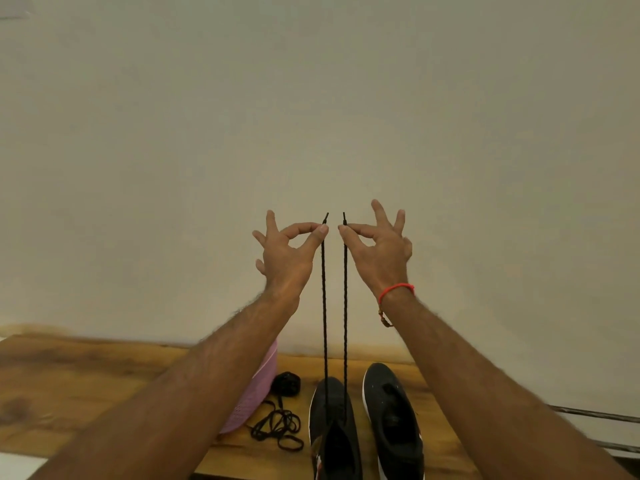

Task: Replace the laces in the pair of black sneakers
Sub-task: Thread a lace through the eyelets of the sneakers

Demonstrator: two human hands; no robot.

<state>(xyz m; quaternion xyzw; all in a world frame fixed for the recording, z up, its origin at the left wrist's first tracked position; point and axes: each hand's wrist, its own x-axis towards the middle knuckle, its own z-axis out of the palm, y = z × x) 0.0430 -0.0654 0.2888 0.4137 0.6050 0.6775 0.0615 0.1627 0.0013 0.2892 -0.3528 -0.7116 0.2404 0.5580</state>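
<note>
A black lace (pixel 325 306) runs as two near-vertical strands through the middle of the frame, its long axis upright, both tips pointing up toward the pale wall (pixel 311 98) and both lower ends dropping into the left sneaker (pixel 332 431) at lower centre. The left hand (pixel 287 251) pinches the left strand just below its tip between thumb and forefinger, the other fingers fanned out; the right hand (pixel 377 247), with a red thread (pixel 396 291) at the wrist, pinches the right strand the same way. The two hands sit level and near each other, not touching. Both sneakers lie toe-away on a wooden table (pixel 69 375), long axes roughly parallel, the right sneaker (pixel 393 420) just beside the first and with no lace visible in it. Left of them lie a loose lace (pixel 277 427) in a tangle, a small black bundle (pixel 285 382), and a pink perforated object (pixel 252 396) partly behind the left forearm. The table's far edge meets the wall; its right edge falls away at lower right, where metal bars (pixel 595 415) show.
</note>
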